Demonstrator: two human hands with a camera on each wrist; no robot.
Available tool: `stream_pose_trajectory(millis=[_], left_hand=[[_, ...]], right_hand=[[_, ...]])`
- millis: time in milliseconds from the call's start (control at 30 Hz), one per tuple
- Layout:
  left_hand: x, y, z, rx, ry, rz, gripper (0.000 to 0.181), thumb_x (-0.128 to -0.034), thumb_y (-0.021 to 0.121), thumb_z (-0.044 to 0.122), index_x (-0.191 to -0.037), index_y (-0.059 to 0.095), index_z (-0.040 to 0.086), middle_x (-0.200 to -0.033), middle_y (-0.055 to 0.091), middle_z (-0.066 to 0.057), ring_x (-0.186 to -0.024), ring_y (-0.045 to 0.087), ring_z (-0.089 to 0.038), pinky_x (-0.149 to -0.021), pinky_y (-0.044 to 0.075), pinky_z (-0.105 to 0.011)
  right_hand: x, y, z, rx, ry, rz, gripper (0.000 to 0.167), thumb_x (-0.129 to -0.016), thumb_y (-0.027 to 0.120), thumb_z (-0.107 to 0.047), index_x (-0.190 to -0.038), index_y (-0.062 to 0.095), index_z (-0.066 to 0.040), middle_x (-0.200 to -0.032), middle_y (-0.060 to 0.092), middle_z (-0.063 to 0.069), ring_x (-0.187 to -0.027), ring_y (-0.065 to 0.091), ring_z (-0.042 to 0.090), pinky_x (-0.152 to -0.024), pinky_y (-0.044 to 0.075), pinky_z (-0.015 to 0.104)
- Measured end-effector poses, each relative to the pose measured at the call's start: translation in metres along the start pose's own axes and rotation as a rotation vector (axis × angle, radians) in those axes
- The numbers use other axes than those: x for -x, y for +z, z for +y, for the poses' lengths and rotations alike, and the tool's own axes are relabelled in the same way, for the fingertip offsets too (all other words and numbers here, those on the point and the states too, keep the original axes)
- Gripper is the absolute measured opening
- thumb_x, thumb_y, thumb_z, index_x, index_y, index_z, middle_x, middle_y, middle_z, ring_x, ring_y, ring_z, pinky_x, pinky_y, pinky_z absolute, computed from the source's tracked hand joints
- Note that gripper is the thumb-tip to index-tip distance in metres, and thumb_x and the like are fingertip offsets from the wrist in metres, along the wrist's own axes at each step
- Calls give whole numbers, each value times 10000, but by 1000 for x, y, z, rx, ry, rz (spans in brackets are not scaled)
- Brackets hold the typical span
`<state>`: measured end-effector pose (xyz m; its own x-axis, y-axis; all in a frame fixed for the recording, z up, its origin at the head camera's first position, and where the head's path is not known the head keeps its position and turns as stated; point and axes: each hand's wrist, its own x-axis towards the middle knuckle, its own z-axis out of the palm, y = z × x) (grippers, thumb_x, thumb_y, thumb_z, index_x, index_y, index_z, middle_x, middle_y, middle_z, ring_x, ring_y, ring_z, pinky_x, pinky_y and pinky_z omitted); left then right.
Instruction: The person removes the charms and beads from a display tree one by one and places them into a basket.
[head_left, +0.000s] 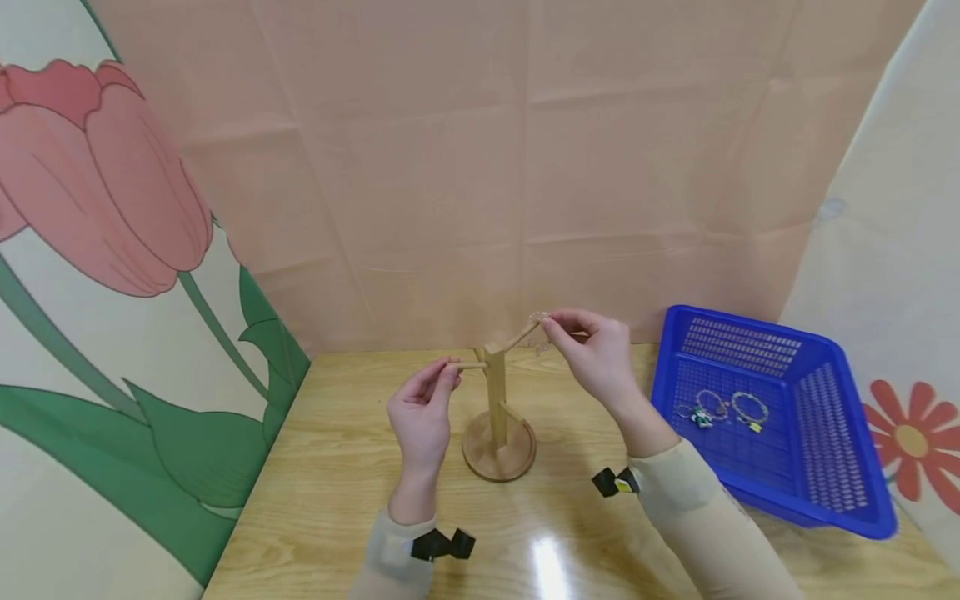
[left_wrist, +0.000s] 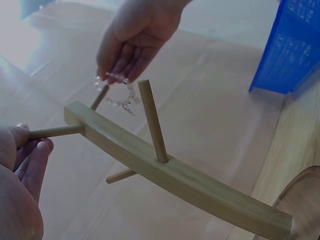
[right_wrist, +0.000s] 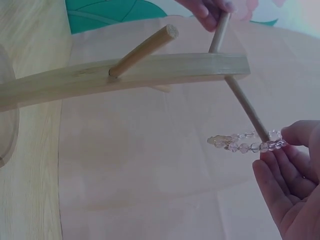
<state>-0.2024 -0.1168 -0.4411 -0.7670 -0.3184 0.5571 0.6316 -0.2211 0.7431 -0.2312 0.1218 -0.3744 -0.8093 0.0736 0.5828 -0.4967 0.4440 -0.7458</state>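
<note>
A wooden peg stand (head_left: 497, 404) with a round base stands upright on the table, several pegs sticking out from its post. My left hand (head_left: 422, 421) pinches the end of the upper left peg (left_wrist: 57, 131) between thumb and fingers. At the upper right peg (right_wrist: 246, 106), my right hand (head_left: 596, 354) pinches a bracelet of clear, pale pink beads (right_wrist: 245, 148). The bracelet's loop appears to be around the tip of that peg, its far side hanging free. A lower peg (left_wrist: 152, 120) carries nothing.
On the right of the table (head_left: 330, 500) sits a blue plastic basket (head_left: 847, 433). Inside it lie a beaded bracelet with a yellow charm (head_left: 750, 408), another bracelet (head_left: 711, 403) and a green charm (head_left: 701, 418). A pink cloth (head_left: 450, 167) hangs behind the stand.
</note>
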Motion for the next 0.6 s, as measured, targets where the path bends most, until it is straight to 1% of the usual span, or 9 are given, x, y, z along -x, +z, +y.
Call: stream_pose_trajectory(millis=[267,433,600], left_hand=[[0,0,0,0,3,1,192,-953,757,-92,-1083,709,-225,-1010,757,-319,-882,792,-144,-798,688,-317],[-1,0,0,5,-2,-6,167,-957,760,-81,-1088,738,-182,-1024,751,-332,-885,792,-156,-806,688,-331],[-1,-1,-1,7,-1,-5,161,-960,750,-91,-1088,734,-186,-1033,739,-356,-887,792,-165,-814,687,-330]], right_hand=[[-1,-4,4,-26,-1,14,182,-1001,801,-190,-1046,832,-16,-912,801,104,-782,703,22,-686,604,105],[1,-5,9,-54,24,26,180,-1005,793,-165,-1059,824,4,-922,796,138,-795,695,12,-711,599,98],[2,-6,11,-45,40,15,194,-1012,787,-179,-1075,819,1,-934,795,136,-806,691,27,-716,588,91]])
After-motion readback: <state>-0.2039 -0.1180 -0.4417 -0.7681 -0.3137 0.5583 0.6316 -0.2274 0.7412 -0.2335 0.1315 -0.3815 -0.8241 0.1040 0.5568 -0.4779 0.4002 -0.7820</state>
